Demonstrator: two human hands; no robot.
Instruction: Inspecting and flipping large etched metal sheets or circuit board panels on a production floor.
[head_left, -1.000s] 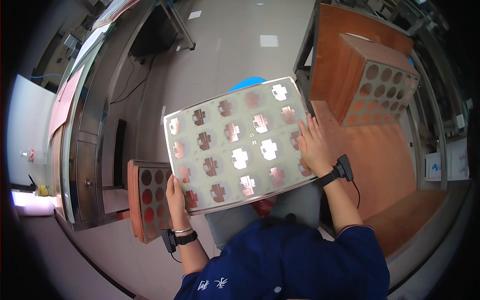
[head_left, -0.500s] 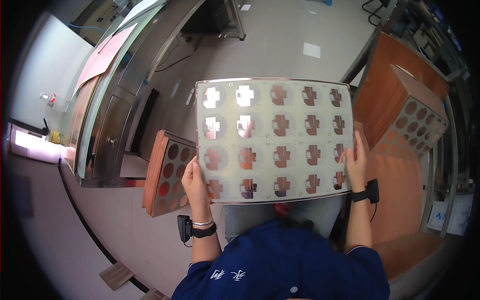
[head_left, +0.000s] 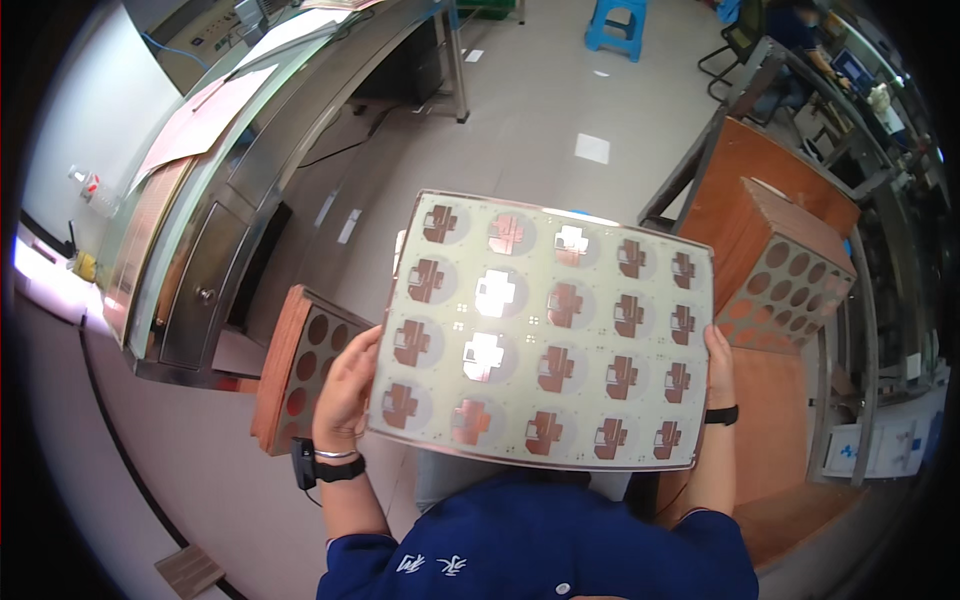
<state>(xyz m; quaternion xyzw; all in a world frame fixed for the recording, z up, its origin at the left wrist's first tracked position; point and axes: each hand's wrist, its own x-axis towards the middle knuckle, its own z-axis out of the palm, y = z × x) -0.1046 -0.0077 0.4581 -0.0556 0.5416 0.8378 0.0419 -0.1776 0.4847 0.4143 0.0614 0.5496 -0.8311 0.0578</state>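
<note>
A large pale circuit board panel with rows of shiny copper patterns is held up in front of my body. My left hand is closed around its left edge, fingers partly behind the panel. At the opposite edge, my right hand grips with its fingers mostly hidden behind. Left of me leans a stack of copper-coloured panels with round dark spots. On the right, a similar stack of panels rests on a brown wooden rack.
A metal desk with a glass top and a pink sheet stands at left. A blue stool is on the floor ahead. Someone sits at the far right near a chair. Wooden pieces lie at lower left.
The panel has come down lower in view and tilted, its right side now lower than its left. Both hands moved with it. The view has shifted, bringing the blue stool further into sight.
</note>
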